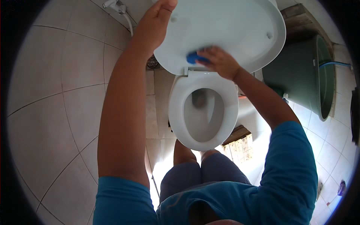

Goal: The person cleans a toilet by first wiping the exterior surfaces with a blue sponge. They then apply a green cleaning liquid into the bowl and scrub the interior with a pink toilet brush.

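Observation:
A white toilet lid [233, 31] stands raised at the top of the view, its underside towards me. My left hand [156, 24] is on the lid's left edge, the thumb at its near side; the other fingers are mostly hidden. My right hand [219, 60] holds a blue sponge or cloth [194, 57] against the lid's lower part, just above the hinge. The hand and the blue thing are slightly blurred. Below them the white toilet seat [175, 112] lies down on the bowl, and the inside of the bowl [202, 121] shows through its opening.
A large green plastic tub [295, 73] with a blue hose [334, 63] stands at the right. A white bidet sprayer [115, 6] hangs at the upper left. A round floor drain [152, 62] lies left of the lid. A wooden slatted piece [239, 146] is right of the bowl.

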Motion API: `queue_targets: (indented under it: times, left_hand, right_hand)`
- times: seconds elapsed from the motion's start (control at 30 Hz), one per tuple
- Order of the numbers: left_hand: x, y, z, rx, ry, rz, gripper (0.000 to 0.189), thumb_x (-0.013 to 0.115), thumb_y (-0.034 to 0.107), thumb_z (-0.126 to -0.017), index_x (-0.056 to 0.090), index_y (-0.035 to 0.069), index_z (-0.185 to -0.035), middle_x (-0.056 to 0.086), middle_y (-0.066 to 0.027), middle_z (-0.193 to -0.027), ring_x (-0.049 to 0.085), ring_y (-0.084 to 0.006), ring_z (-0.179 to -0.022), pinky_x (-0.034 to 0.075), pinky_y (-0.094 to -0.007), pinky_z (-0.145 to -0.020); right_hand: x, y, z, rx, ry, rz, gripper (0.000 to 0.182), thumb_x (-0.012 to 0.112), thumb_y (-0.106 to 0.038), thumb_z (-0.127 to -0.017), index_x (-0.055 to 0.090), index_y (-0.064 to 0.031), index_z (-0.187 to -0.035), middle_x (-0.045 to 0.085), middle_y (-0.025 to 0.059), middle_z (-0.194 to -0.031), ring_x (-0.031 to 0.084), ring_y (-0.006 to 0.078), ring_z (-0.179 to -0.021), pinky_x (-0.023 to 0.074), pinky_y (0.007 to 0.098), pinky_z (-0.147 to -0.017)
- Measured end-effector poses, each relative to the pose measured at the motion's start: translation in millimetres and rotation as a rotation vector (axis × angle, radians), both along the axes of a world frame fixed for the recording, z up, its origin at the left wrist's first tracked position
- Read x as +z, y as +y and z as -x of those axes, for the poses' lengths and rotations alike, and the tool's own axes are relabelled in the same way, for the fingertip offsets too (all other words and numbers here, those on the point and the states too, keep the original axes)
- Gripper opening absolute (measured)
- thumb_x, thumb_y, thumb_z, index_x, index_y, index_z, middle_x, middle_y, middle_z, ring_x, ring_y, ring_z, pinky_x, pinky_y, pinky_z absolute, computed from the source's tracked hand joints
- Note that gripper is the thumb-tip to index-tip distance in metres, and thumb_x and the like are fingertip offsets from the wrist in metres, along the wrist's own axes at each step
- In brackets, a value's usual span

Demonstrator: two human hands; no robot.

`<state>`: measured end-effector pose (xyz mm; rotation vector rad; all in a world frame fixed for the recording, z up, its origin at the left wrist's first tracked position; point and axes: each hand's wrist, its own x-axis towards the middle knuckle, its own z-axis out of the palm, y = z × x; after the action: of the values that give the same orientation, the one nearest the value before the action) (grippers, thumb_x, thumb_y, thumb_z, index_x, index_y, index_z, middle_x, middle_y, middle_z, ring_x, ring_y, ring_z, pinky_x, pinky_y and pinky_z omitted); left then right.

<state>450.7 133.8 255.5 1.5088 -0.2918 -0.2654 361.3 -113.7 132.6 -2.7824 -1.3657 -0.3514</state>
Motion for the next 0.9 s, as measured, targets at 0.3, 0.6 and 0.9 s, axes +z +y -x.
queue_targets:
  times: [0.3, 0.6, 0.9]
  left_hand:
    - [1, -3, 0, -0.003, 0.046, 0.023, 0.048, 0.040, 0.042, -0.098, 0.051, 0.003, -0.125, 0.060, -0.0059, -0.107, 0.054, -0.0142, -0.098, 0.043, -0.0282, -0.088]
    - [4, -2, 4, 0.037, 0.022, -0.024, 0.049, 0.039, 0.044, -0.097, 0.051, 0.003, -0.123, 0.060, -0.0055, -0.105, 0.054, -0.0138, -0.097, 0.043, -0.0274, -0.088]
    - [-23, 1, 15, 0.399, -0.355, -0.168, 0.048, 0.049, 0.041, -0.094, 0.050, 0.003, -0.123, 0.057, -0.0081, -0.109, 0.052, -0.0183, -0.101, 0.041, -0.0314, -0.091]
  right_hand:
    - [-17, -31, 23, -0.033, 0.055, 0.087, 0.048, 0.053, -0.010, -0.079, 0.059, -0.0345, -0.120, 0.047, -0.0007, -0.131, 0.047, 0.0217, -0.111, 0.0384, 0.0360, -0.094]
    - [-14, -10, 31, -0.239, 0.000, -0.111, 0.052, 0.053, -0.008, -0.078, 0.057, -0.0358, -0.122, 0.047, 0.0028, -0.128, 0.045, 0.0249, -0.114, 0.0354, 0.0433, -0.099]
    - [-76, -22, 93, -0.652, 0.206, -0.245, 0.056, 0.050, -0.002, -0.080, 0.054, -0.0335, -0.126, 0.044, 0.0102, -0.129, 0.041, 0.0282, -0.120, 0.0340, 0.0438, -0.099]
